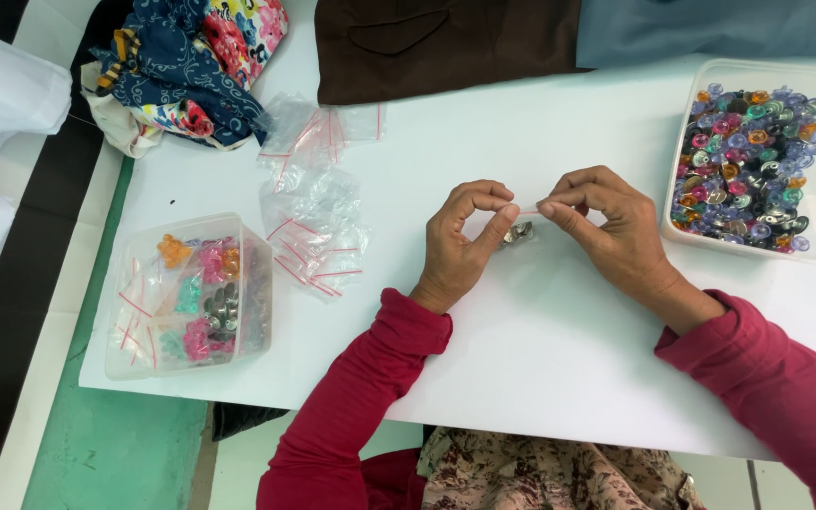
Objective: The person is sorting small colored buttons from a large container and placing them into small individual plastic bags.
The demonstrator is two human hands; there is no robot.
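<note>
Both hands meet mid-worktop (540, 340), pinching one small clear zip bag (524, 219) by its red-striped top. Left hand (460, 244) has thumb and forefinger closed on the left end of the strip; right hand (606, 227) is pinched on the right end. The bag hangs between them just above the white surface, with a few small metallic pieces inside — too small to tell what kind.

Risks, as a judgement: the grip is on the seal only, so if the strip is not pressed shut along its whole length, the pieces could spill out and roll. The bag is slick and thin — a slip from either pinch would drop it.

Room: bare white space lies in front of and below the hands, down to the near edge by the red sleeves. Right tub (757, 161) of coloured buttons sits near the right hand, close to the worktop's right edge; a wide elbow swing could nudge it. Loose empty bags (314, 208) lie left of the left hand, apart from it. Left tub (186, 293) with filled bags stands near the left edge, well apart. Folded cloth (446, 42) lies along the far side.
</note>
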